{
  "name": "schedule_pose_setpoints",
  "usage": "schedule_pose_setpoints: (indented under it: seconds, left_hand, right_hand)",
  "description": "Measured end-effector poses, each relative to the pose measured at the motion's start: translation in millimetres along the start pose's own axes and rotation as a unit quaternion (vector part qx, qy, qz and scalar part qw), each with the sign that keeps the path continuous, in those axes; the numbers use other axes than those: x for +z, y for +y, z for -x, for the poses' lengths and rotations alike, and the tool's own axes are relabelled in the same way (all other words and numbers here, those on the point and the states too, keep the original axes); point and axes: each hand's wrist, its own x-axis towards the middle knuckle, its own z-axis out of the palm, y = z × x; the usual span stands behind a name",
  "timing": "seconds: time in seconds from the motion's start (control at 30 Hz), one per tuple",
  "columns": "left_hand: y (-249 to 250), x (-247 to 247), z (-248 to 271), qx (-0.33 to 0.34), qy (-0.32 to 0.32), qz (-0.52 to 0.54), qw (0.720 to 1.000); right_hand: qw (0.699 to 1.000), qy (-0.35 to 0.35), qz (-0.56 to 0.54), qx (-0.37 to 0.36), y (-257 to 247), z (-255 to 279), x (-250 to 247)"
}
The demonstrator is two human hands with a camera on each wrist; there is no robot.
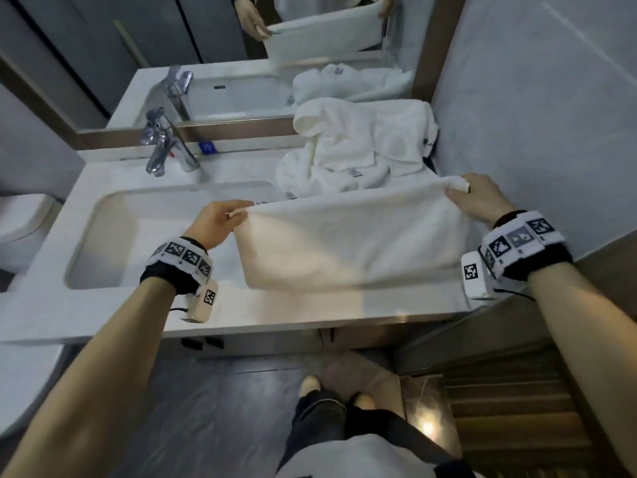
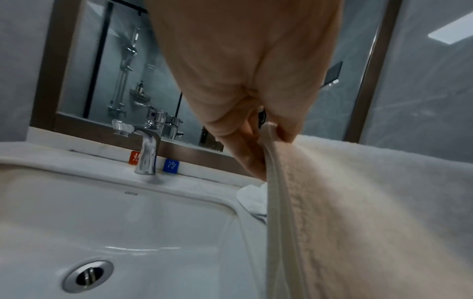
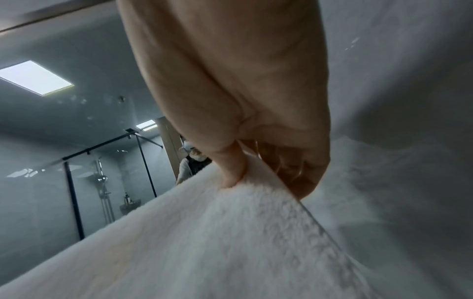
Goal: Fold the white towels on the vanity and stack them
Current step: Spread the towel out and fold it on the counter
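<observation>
A white towel [image 1: 348, 236] hangs stretched between my two hands above the vanity top [image 1: 293, 315], right of the basin. My left hand [image 1: 229, 217] pinches its upper left corner; the left wrist view shows the fingers [image 2: 252, 153] closed on the towel's hem [image 2: 275, 182]. My right hand [image 1: 462, 191] pinches the upper right corner, thumb pressed into the pile of the towel [image 3: 230, 232]. Behind the held towel lies a crumpled heap of white towels [image 1: 362, 146] against the mirror and the right wall.
The basin [image 1: 113, 215] with its drain [image 2: 88, 276] fills the left of the vanity, a chrome faucet [image 1: 162, 150] behind it. A mirror [image 1: 241, 46] runs along the back, a tiled wall [image 1: 534, 115] closes the right side. A toilet [image 1: 20, 222] stands at left.
</observation>
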Motion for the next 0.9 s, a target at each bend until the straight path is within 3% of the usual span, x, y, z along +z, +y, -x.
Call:
schedule_pose_setpoints:
  seconds: [0.1,0.17,0.33,0.43,0.53,0.63,0.73,0.9]
  left_hand:
    - [-8,7,-3,-0.04,-0.016,-0.039,0.998]
    - [-7,7,-7,-0.035,-0.001,-0.048,0.998]
    - [8,-6,-8,0.118,0.132,-0.114,0.978]
    - [7,-3,7,0.116,0.14,-0.138,0.974]
    - [-9,10,34,0.155,0.064,-0.211,0.963]
    - [-37,25,63,0.204,-0.069,-0.285,0.934]
    - [-54,43,84,0.195,-0.156,-0.312,0.917]
    - [-62,64,91,0.174,-0.199,-0.329,0.906]
  right_hand:
    - [0.999,-0.025,0.016,0.029,2,1,5]
    - [0.999,-0.003,0.034,0.023,1,2,5]
    - [0.992,0.117,0.024,-0.041,2,8,1]
    - [0.987,0.146,0.034,-0.063,14,19,8]
    - [0.989,0.11,0.084,-0.048,38,34,28]
    - [0.989,-0.004,0.148,-0.008,62,53,55]
    - [0.974,-0.107,0.194,0.037,81,73,79]
    - [0.972,-0.095,0.203,0.074,97,95,102]
